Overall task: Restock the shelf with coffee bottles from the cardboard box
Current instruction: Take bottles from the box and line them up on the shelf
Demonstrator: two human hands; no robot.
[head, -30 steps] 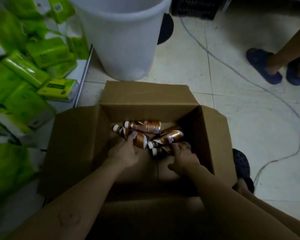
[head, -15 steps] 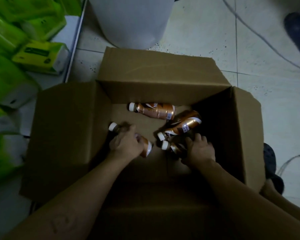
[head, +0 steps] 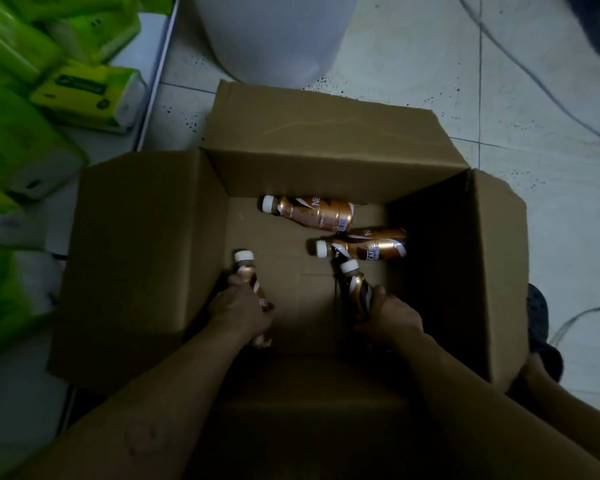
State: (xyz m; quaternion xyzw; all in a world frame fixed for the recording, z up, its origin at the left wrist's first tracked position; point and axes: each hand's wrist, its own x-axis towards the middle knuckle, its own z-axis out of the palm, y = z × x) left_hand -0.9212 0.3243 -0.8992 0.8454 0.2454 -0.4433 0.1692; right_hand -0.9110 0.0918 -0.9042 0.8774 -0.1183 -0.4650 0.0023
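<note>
An open cardboard box [head: 146, 244] sits on the tiled floor below me. My left hand [head: 238, 311] is shut on a copper-brown coffee bottle [head: 246, 271] with a white cap, near the box's left wall. My right hand [head: 390, 318] is shut on a second coffee bottle [head: 352, 284], cap pointing away from me. Two or three more coffee bottles lie on the box floor: one [head: 312, 213] by the far wall, and another [head: 364, 249] to its right with one partly hidden behind it.
Green tissue packs [head: 84, 91] are piled on a low white shelf at the left. A large white bucket [head: 274, 32] stands just beyond the box. A thin cable [head: 534, 81] runs across the floor tiles at the right. A dark sandal [head: 541, 323] shows by the box's right flap.
Both hands have closed on a bottle each and tilted them up, caps pointing away. The view has dropped closer over the box.
</note>
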